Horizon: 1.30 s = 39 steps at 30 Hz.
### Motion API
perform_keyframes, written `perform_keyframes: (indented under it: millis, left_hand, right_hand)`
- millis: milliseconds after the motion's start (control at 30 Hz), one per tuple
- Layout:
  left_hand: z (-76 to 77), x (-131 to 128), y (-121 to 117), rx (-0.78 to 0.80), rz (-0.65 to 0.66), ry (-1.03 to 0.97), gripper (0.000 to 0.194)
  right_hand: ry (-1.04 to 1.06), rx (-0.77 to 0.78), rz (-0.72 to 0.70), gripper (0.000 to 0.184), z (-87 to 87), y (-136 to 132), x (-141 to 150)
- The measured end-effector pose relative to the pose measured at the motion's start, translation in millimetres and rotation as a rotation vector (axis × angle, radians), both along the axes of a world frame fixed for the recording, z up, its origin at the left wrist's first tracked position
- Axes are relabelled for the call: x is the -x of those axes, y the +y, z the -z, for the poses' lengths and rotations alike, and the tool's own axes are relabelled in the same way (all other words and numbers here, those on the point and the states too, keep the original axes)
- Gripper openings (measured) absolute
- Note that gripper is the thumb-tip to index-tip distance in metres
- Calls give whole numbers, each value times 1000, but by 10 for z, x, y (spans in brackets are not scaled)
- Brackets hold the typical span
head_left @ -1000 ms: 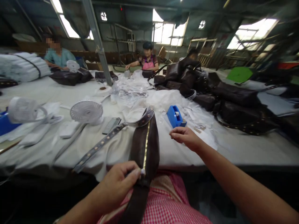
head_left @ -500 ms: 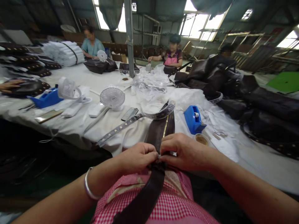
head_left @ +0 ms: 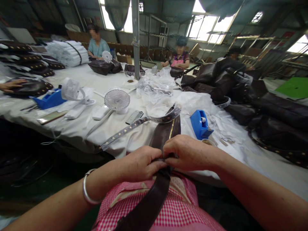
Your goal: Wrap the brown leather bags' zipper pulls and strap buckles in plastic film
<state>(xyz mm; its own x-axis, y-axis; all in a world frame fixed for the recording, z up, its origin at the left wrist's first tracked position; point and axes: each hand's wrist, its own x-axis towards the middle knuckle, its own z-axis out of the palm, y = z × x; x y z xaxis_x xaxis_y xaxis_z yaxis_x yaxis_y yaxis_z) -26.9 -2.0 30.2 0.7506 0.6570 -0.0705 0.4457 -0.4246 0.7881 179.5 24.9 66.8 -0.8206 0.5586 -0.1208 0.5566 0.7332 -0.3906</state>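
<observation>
A dark brown leather bag (head_left: 160,133) with a gold zipper lies at the table's front edge, its wide strap (head_left: 150,202) running down over my checked apron (head_left: 178,213). My left hand (head_left: 146,162) is closed, thumb and fingers pinching the bag where the strap joins it. Right against it, my right hand (head_left: 180,152) also pinches the same spot. The fingertips of both hands nearly meet, and what exactly lies between them is hidden. A studded strap in clear plastic wrap (head_left: 127,131) stretches from the bag's far end toward the left.
A blue tape dispenser (head_left: 200,125) stands right of the bag, a phone (head_left: 134,117) and a white fan (head_left: 117,100) to the left. Dark bags (head_left: 284,109) are heaped at right. Clear plastic (head_left: 156,85) lies mid-table. Co-workers sit across; another person's hand (head_left: 12,86) rests at far left.
Both hands stay at the strap joint with small finger shifts; my left wrist has moved slightly left. My right hand now covers more of the small cup beside the dispenser. The view has shifted slightly.
</observation>
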Motion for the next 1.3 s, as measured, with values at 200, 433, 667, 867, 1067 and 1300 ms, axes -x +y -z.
perform_keyframes:
  millis: [200,433,667,867,1067,1300]
  left_hand:
    - [42,21,-8,-443,77,150,24]
    - [149,90,55,-814,197,195,12]
    - [165,131,66,-1052,234,109,15]
    - [106,127,60,-1169,205,108,14]
    - [67,104,69,-1178,182,89,17]
    - [-44,76,226,-1054,126,170,26]
  right_hand:
    - [57,106,-120,16,-68,73,-53]
    - [116,-20,-156,9,-37,131,-16]
    - [367,53,-178,12,255,220,-38]
    - [499,124,-118,13,405,213,-53]
    - [621,112,-91,7,510,211,-52]
    - [782,12,142,12,501,54,-96]
